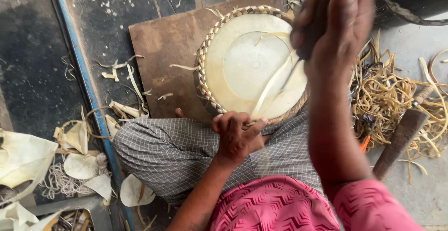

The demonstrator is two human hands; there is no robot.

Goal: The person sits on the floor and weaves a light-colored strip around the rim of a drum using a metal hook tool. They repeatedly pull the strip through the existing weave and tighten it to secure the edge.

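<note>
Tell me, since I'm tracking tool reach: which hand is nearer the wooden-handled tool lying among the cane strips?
Right. The right hand is raised above the round woven tray, nearer the wooden-handled tool; the left hand grips the tray's near rim.

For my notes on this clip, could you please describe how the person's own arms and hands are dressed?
Both hands are bare, with no gloves, rings or watch visible. The left hand and its forearm are uncovered. The right hand looks blurred; its forearm is bare up to a short pink sleeve with a darker zigzag pattern.
</note>
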